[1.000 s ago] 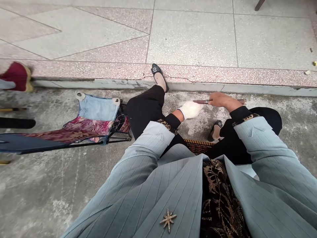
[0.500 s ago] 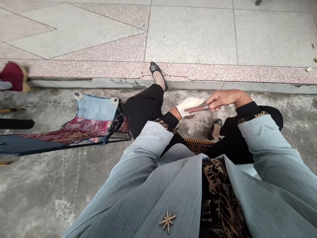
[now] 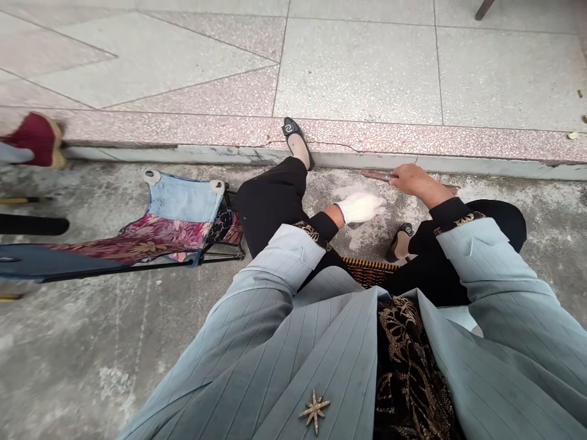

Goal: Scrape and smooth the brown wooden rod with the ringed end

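Note:
My left hand [image 3: 363, 208], in a white knitted glove, is held low between my knees with its fingers curled together. A sliver of something greyish shows under the glove, too hidden to name. My bare right hand [image 3: 411, 180] is up and to the right, closed round a narrow brown tool [image 3: 375, 175] with a metal band near the grip. The tool's slim end points left, above and apart from the glove; its other end shows behind my wrist. I cannot tell its exact kind.
A raised tiled step [image 3: 362, 67] runs across the front, above rough concrete [image 3: 92, 342]. At the left stands a folding chair [image 3: 181, 198] of blue and flowered cloth. Another person's red shoe [image 3: 39, 140] is beyond it. A woven wicker seat edge [image 3: 367, 269] shows beneath me.
My right hand has swung the tool up and away from the glove, its slim end now clear of it. My left hand has moved slightly down and right.

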### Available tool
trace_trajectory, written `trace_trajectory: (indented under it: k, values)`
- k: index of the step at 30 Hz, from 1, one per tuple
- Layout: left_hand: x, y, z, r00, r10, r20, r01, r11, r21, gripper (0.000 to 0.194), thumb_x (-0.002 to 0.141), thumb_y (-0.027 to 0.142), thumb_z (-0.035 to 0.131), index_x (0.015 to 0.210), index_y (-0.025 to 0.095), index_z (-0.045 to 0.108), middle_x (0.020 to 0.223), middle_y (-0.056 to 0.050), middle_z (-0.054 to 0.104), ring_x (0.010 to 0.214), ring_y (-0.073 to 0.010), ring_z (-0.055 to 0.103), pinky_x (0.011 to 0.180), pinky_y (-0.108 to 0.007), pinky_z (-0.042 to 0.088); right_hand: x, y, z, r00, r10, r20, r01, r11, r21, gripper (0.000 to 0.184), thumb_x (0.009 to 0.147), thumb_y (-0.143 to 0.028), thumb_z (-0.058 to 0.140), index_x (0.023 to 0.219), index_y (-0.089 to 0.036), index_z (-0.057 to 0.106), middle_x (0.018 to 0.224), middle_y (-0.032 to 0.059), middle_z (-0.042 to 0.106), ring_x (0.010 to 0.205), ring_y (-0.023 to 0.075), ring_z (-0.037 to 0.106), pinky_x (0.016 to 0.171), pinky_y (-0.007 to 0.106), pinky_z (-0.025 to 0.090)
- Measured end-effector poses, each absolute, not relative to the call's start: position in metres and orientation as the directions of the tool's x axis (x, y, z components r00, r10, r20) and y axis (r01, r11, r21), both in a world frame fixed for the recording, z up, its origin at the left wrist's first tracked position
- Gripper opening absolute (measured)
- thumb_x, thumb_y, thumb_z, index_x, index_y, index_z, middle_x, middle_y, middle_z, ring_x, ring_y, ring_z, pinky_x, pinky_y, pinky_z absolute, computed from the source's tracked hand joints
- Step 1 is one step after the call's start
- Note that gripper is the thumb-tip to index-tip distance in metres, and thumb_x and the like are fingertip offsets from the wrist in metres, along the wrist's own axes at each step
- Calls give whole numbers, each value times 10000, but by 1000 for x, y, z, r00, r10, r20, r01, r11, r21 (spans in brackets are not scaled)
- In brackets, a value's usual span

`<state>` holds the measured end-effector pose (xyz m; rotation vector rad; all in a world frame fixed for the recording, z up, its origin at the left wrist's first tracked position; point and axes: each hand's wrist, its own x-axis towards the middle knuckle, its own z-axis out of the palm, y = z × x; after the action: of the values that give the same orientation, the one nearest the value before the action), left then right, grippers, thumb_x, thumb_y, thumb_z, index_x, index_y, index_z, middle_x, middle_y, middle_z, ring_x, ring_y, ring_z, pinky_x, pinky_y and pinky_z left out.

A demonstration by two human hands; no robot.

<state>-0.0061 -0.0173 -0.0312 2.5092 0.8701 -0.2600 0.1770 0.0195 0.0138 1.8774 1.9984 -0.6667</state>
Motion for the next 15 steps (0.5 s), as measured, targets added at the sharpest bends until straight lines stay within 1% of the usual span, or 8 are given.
trace_trajectory:
  k: [2,4,6,7,9,11,13,15]
  values:
    - [-6,-19,-35,784,530,-323,620,-695,365,369,1034,374,430,1149,172,717,1024,-126,771,875,-226,706,775,-319,471,173,16,9,-125,791,-599,991,132,-32,357,991,-335,569,1169,-80,746,1155,234,730,1004,323,690,797,371,491]
    - [-7,-21,-38,791,527,-310,610,-709,353,365,1031,374,441,1150,177,725,1000,-129,772,861,-228,710,781,-325,477,171,11,6,-167,715,-679,972,233,7,328,978,-305,595,1123,-62,760,1084,252,737,973,333,701,791,386,493]
    - [-7,-22,-38,799,530,-284,600,-729,329,361,1028,370,445,1156,182,725,997,-130,771,865,-232,715,775,-326,477,170,6,3,-204,598,-775,949,315,-7,266,957,-280,628,1022,-77,787,955,227,744,882,323,708,767,397,484]
    - [-8,-21,-37,803,531,-272,596,-738,316,359,1028,365,443,1160,182,722,1005,-129,769,871,-234,718,769,-325,475,171,4,2,-223,528,-819,939,342,-35,247,952,-280,637,981,-92,795,896,204,741,826,307,702,751,399,476]
    - [-9,-19,-33,811,527,-254,584,-760,287,366,1035,355,423,1191,183,706,1013,-126,767,875,-238,721,745,-321,466,172,2,1,-262,398,-879,932,341,-123,248,954,-300,633,960,-118,802,812,151,730,718,259,667,714,392,458]
    - [-12,-14,-29,810,539,-229,585,-768,259,382,1048,352,392,1229,185,684,1007,-122,765,866,-245,724,716,-320,452,174,2,5,-323,301,-897,929,284,-239,258,953,-322,633,990,-130,801,754,103,717,657,211,623,696,368,446]
    - [-16,-8,-27,792,577,-201,611,-752,249,394,1059,360,369,1231,180,675,978,-119,764,845,-248,723,693,-318,439,178,5,14,-426,224,-876,900,203,-386,260,925,-343,670,1002,-134,803,716,67,706,646,179,602,704,341,443]
    - [-20,-2,-27,761,625,-176,646,-705,293,395,1064,366,366,1195,163,678,944,-114,760,822,-241,716,689,-315,437,187,7,29,-566,191,-802,824,111,-555,294,878,-395,719,1006,-145,808,714,43,706,663,163,604,719,319,441]
